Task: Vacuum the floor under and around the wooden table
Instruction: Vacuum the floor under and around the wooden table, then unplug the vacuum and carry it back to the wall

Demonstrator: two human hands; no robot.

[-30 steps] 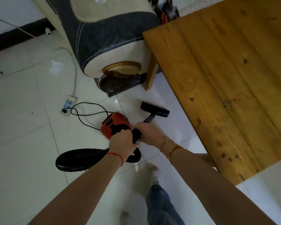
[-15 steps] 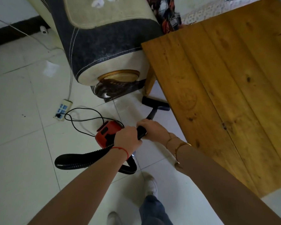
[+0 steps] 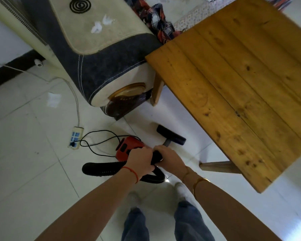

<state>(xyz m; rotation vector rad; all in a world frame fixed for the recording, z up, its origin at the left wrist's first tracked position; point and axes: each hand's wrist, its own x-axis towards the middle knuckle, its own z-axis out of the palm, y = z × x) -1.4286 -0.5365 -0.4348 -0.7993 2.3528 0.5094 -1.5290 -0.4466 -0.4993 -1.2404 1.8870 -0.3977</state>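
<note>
The wooden table (image 3: 236,87) fills the right half of the view, with one leg (image 3: 219,166) near my feet and another (image 3: 156,92) by the sofa. A black vacuum wand ends in a flat black nozzle (image 3: 171,134) resting on the white tiled floor (image 3: 33,171) just left of the table's edge. My left hand (image 3: 140,160) and my right hand (image 3: 169,159) both grip the wand's black handle, side by side. The red vacuum body (image 3: 129,147) lies on the floor behind my left hand, and its ribbed black hose (image 3: 102,168) loops beneath my hands.
A grey and cream sofa arm (image 3: 97,54) stands close behind the nozzle, touching the table's corner. A white power strip (image 3: 76,137) and the vacuum's black cord (image 3: 97,141) lie on the floor to the left. Scraps of paper (image 3: 54,100) dot the tiles. My feet are below.
The nozzle has pulled back from the sofa base toward me, along the table's left edge. My view has risen and widened, showing more of the sofa top and a table leg.
</note>
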